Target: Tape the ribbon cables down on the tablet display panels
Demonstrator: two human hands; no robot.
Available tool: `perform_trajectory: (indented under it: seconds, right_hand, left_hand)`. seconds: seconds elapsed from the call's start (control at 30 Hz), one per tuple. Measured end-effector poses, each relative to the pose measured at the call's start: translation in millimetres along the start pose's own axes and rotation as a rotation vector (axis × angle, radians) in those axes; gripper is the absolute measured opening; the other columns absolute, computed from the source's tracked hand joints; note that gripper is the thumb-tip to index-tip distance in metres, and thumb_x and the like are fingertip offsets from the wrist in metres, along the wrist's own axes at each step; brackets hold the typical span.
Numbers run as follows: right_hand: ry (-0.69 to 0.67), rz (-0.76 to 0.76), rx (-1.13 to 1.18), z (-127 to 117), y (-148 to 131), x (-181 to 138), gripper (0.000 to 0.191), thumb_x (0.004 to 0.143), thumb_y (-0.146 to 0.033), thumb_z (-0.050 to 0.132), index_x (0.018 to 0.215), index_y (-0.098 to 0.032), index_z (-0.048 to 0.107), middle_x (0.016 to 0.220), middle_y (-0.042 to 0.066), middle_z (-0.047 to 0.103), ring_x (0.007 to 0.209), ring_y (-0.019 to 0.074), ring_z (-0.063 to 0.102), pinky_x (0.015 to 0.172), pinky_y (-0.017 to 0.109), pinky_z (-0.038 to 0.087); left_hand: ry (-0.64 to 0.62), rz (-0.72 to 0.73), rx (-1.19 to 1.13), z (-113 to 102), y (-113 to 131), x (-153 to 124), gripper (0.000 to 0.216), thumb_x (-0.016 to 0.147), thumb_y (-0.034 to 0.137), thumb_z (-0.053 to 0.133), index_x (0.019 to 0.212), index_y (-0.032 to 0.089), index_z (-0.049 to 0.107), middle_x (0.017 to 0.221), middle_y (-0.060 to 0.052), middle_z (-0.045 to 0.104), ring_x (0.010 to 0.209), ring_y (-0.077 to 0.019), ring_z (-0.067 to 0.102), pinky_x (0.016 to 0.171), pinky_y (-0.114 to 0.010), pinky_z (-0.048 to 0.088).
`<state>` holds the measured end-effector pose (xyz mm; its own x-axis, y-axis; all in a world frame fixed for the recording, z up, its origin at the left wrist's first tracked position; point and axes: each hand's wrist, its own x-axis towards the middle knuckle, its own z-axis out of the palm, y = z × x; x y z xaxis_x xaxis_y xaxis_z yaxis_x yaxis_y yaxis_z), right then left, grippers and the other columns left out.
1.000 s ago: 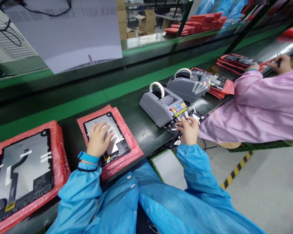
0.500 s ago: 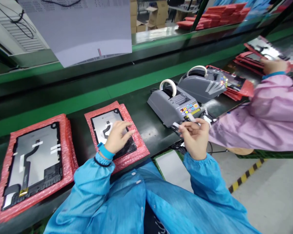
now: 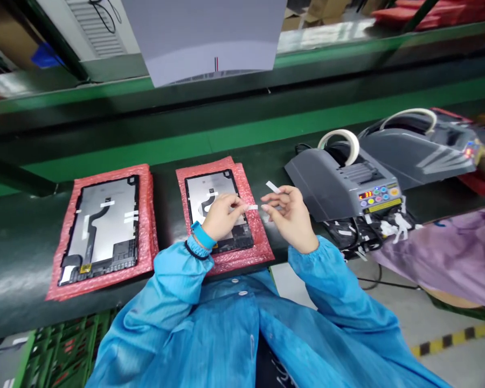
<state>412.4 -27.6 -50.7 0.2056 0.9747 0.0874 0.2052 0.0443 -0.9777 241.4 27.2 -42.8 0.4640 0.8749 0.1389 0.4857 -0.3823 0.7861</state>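
My left hand (image 3: 225, 216) is closed, pinching a short strip of white tape (image 3: 253, 207) between thumb and fingertips. It is over the right part of a tablet screen panel (image 3: 198, 202), whose grey back has a black flex cable. Under that panel lie red bubble-wrap sheets (image 3: 261, 240). Just right of it, my right hand (image 3: 289, 216) has bent fingers, with a second tape strip (image 3: 272, 187) at its index fingertip. Its thumb tip comes close to the strip in my left hand; I cannot tell if they touch.
At left, another screen panel (image 3: 113, 215), with tape pieces on it, lies on stacked red bubble wrap. Two grey tape dispensers (image 3: 339, 180) stand at right, near a co-worker's pink sleeve (image 3: 448, 258). A green crate (image 3: 64, 345) is below the bench at lower left.
My right hand has moved left, away from the tape dispenser, to meet my left hand. One of its two tape strips is now in my left hand, which was empty. The view has turned left.
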Motion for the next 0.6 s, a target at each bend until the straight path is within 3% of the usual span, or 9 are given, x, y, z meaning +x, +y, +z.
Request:
perform_trajectory:
  seconds: [0.2, 0.6]
  right_hand:
    - [-0.103, 0.065, 0.098, 11.6, 6.0, 14.4, 0.046, 0.068, -0.033, 0.069, 0.096, -0.025, 0.033, 0.071, -0.005, 0.061, 0.065, 0.0137, 0.060, 0.054, 0.026, 0.045]
    - [-0.133, 0.112, 0.123, 25.6, 26.2, 38.9, 0.048, 0.064, -0.034, 0.069, 0.093, -0.025, 0.031, 0.063, -0.008, 0.059, 0.053, 0.0108, 0.055, 0.055, 0.027, 0.043]
  left_hand:
    - [0.018, -0.084, -0.026, -2.9, -8.0, 1.2, 0.017, 0.081, 0.022, 0.062, 0.066, 0.018, 0.058, 0.070, 0.000, 0.063, 0.073, -0.0146, 0.057, 0.074, -0.028, 0.045]
    - [0.048, -0.215, 0.024, 3.5, -25.5, 9.0, 0.015, 0.080, 0.021, 0.063, 0.066, 0.017, 0.059, 0.065, 0.000, 0.060, 0.068, -0.0142, 0.055, 0.066, -0.027, 0.044]
